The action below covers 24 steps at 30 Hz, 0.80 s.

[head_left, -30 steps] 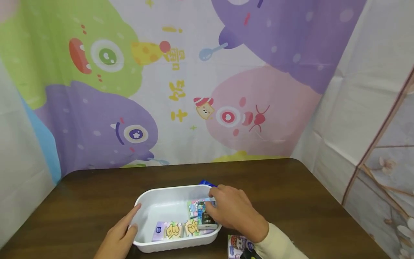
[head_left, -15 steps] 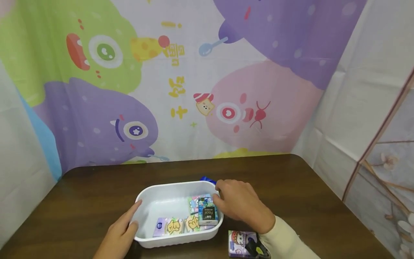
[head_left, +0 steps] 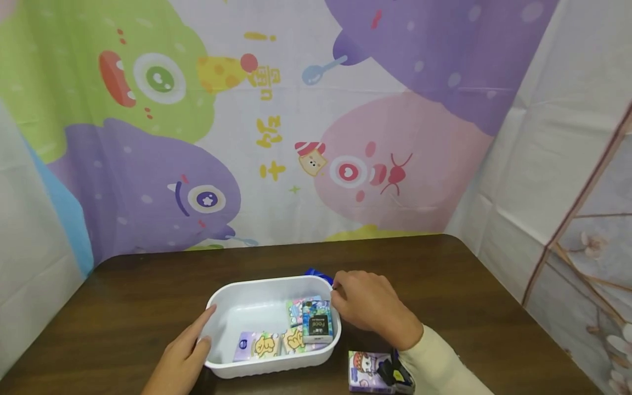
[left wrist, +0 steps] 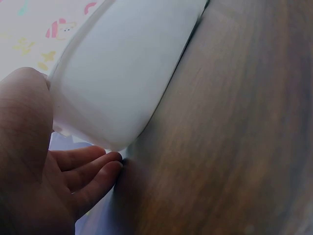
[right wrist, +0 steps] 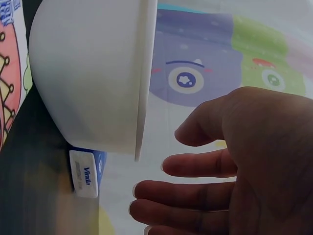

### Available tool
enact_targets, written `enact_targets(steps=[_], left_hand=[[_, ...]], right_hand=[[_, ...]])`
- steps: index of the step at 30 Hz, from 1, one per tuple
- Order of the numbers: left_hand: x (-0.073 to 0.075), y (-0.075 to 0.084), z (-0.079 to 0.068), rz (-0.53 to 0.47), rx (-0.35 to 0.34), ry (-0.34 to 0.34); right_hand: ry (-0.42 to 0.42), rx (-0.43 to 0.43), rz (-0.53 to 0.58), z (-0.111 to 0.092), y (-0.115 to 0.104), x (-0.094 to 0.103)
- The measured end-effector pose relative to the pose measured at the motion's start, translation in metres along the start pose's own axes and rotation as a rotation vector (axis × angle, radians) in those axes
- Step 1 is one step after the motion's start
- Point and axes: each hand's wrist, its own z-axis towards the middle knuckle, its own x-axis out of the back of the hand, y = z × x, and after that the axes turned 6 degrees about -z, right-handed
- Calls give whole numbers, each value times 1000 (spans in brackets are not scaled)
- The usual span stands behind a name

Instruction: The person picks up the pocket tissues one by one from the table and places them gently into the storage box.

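A white plastic basin [head_left: 271, 367] stands on the brown table, with several small tissue packs inside. Two yellow-and-purple packs [head_left: 266, 346] lie along its near side, and a blue pack with a dark label [head_left: 317, 322] rests on others at the right end. My left hand [head_left: 180, 351] touches the basin's left end; in the left wrist view its fingers [left wrist: 95, 188] are fairly straight. At the far right corner hovers my right hand [head_left: 370, 304], whose fingers [right wrist: 186, 193] hold nothing in the right wrist view and are apart from the rim.
Behind the basin's right corner lies a blue Vinda tissue pack [right wrist: 85, 174]. A purple-and-white tissue pack [head_left: 367, 372] lies to the right of the basin, partly behind my right wrist with its black strap [head_left: 395, 374]. A cartoon curtain [head_left: 276, 208] hangs at the table's back edge.
My right hand has let go of the blue pack with the dark label and drawn back to the right, over the rim. The pack stays in the basin. My left hand stays at the basin's left end.
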Motion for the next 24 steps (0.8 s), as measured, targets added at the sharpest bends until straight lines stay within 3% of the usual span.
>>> enact_targets(steps=[15,24], left_hand=[[-2,-1,3,1,-95,56],[-2,0,1,12,-59,39]], right_hand=[[-59,12,45,6,18,-5],[-129,61,47,9,24,-8]])
